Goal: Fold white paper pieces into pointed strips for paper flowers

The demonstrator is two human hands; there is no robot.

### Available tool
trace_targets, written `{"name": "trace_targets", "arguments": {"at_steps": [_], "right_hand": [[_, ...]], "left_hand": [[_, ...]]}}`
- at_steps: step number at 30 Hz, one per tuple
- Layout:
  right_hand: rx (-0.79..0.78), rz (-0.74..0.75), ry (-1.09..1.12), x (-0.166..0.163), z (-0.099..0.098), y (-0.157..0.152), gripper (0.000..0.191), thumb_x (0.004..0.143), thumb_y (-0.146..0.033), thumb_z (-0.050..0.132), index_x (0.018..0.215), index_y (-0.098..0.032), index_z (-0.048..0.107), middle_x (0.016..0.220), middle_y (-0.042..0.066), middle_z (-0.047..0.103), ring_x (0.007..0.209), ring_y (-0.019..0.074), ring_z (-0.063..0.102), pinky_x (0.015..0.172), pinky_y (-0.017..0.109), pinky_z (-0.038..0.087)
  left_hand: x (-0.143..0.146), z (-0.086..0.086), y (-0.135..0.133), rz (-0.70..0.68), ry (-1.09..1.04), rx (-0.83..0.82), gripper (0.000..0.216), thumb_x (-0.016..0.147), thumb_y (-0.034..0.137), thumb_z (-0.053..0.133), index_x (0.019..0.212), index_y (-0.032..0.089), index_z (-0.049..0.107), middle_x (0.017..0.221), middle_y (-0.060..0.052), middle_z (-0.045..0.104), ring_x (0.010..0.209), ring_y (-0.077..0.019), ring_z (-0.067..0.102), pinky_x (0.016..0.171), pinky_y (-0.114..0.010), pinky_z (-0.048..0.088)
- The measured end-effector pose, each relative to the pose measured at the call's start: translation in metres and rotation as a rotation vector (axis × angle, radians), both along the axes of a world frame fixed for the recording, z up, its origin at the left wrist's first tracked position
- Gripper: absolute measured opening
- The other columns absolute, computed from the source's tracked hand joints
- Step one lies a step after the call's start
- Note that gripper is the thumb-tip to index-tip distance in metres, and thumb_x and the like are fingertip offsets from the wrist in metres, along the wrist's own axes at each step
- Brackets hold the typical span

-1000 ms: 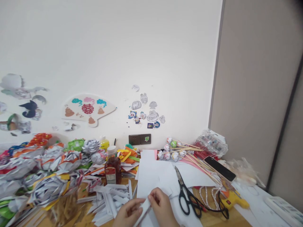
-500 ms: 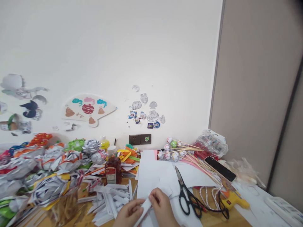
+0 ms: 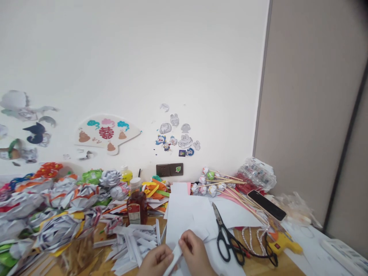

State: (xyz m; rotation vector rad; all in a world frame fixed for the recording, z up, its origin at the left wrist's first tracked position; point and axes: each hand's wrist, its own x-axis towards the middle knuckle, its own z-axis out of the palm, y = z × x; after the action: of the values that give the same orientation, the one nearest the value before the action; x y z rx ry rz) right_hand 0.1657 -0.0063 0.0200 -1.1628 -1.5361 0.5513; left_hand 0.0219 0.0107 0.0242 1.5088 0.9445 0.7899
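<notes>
Between my two hands is a narrow folded strip of white paper [image 3: 174, 259], slanting from lower left to upper right. My left hand [image 3: 156, 260] pinches its lower part between thumb and fingers. At the upper end, my right hand [image 3: 194, 251] grips it with the fingertips. Beneath the hands lie white paper sheets [image 3: 186, 214]. Just left of my left hand is a pile of folded white paper strips [image 3: 133, 245]. Black-handled scissors [image 3: 225, 234] rest on the sheets to the right, blades pointing away from me.
Paper flowers [image 3: 60, 230] heap up on the left. A bottle of dark red liquid [image 3: 137, 203] stands behind the strips. Farther right are flowers on sticks [image 3: 212, 188], a phone [image 3: 266, 205] and a yellow glue gun [image 3: 284, 244]. A white wall [image 3: 201, 57] closes off the back.
My right hand has shifted very slightly along the upper end of the paper strip. Both hands keep hold of it, and the things around stay put.
</notes>
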Motion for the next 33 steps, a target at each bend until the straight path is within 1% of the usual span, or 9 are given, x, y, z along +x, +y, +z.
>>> {"name": "trace_targets", "arguments": {"at_steps": [5,10,14,20,23,25,27,30,33], "right_hand": [[-0.053,0.07,-0.035,-0.0013,-0.0014,-0.0002,0.01,0.075,-0.018,0.048,0.065,-0.017,0.046,0.055,-0.004,0.042,0.051,0.0117,0.041,0.049,0.02,0.03],[-0.044,0.055,-0.059,-0.0009,-0.0014,-0.0019,0.014,0.077,-0.02,0.047,0.063,-0.017,0.045,0.054,-0.004,0.043,0.052,0.0125,0.043,0.051,0.021,0.031],[-0.027,0.025,-0.06,-0.0002,-0.0032,-0.0011,0.015,0.078,-0.021,0.045,0.064,-0.017,0.044,0.055,-0.004,0.042,0.053,0.0124,0.042,0.052,0.021,0.031],[-0.05,0.002,-0.039,0.0014,-0.0051,0.0004,0.014,0.077,-0.021,0.046,0.064,-0.017,0.047,0.056,-0.004,0.044,0.054,0.0123,0.042,0.051,0.021,0.032],[-0.086,0.028,0.013,0.0009,-0.0021,-0.0006,0.004,0.073,-0.017,0.05,0.069,-0.017,0.05,0.059,-0.004,0.046,0.054,0.0119,0.042,0.052,0.02,0.033],[-0.12,0.051,0.037,0.0002,-0.0005,-0.0011,0.007,0.068,-0.013,0.052,0.073,-0.018,0.052,0.061,-0.004,0.048,0.054,0.0117,0.043,0.051,0.019,0.034],[-0.139,0.065,0.036,-0.0003,0.0,-0.0016,0.009,0.065,-0.011,0.052,0.071,-0.018,0.052,0.061,-0.004,0.048,0.054,0.0119,0.043,0.051,0.019,0.034],[-0.129,0.061,0.021,0.0,-0.0002,-0.0029,0.006,0.066,-0.012,0.051,0.067,-0.018,0.052,0.059,-0.004,0.048,0.055,0.0127,0.044,0.052,0.02,0.034],[-0.112,0.028,0.015,0.0016,0.0008,-0.0054,0.004,0.069,-0.014,0.052,0.068,-0.018,0.052,0.059,-0.004,0.048,0.054,0.013,0.043,0.052,0.02,0.034]], "left_hand": [[-0.0003,0.0067,-0.0052,0.0,0.032,0.057,0.048,0.062,0.065,0.051,0.055,0.017,0.049,0.034,0.008,0.043,0.03,-0.0057,0.032,0.036,-0.018,0.023],[0.002,0.0101,-0.008,0.034,0.039,0.091,0.049,0.059,0.067,0.051,0.053,0.018,0.045,0.038,0.008,0.045,0.031,-0.006,0.035,0.036,-0.019,0.026],[0.0041,0.0089,-0.0066,0.06,0.026,0.063,0.049,0.057,0.067,0.053,0.053,0.019,0.043,0.039,0.008,0.047,0.029,-0.0061,0.036,0.034,-0.018,0.025],[0.0039,0.0053,-0.0056,0.038,0.02,0.045,0.049,0.056,0.067,0.053,0.055,0.02,0.041,0.041,0.008,0.05,0.029,-0.0068,0.04,0.032,-0.018,0.025],[0.0026,0.0054,-0.0071,0.033,0.04,0.063,0.046,0.06,0.064,0.052,0.056,0.02,0.041,0.04,0.008,0.047,0.029,-0.0061,0.038,0.033,-0.018,0.023],[0.0026,0.0059,-0.008,0.031,0.051,0.08,0.044,0.062,0.062,0.052,0.056,0.019,0.042,0.042,0.009,0.047,0.03,-0.0057,0.037,0.033,-0.018,0.022],[0.0035,0.0063,-0.0082,0.026,0.059,0.081,0.046,0.06,0.064,0.052,0.056,0.019,0.042,0.043,0.008,0.046,0.031,-0.0062,0.04,0.033,-0.018,0.024],[0.0045,0.0076,-0.0074,0.026,0.063,0.065,0.048,0.057,0.067,0.052,0.055,0.02,0.042,0.042,0.009,0.045,0.031,-0.0068,0.041,0.034,-0.018,0.027],[0.0009,0.0106,-0.0051,0.023,0.058,0.046,0.045,0.059,0.064,0.052,0.056,0.019,0.043,0.038,0.01,0.043,0.03,-0.0065,0.039,0.033,-0.018,0.028]]}}
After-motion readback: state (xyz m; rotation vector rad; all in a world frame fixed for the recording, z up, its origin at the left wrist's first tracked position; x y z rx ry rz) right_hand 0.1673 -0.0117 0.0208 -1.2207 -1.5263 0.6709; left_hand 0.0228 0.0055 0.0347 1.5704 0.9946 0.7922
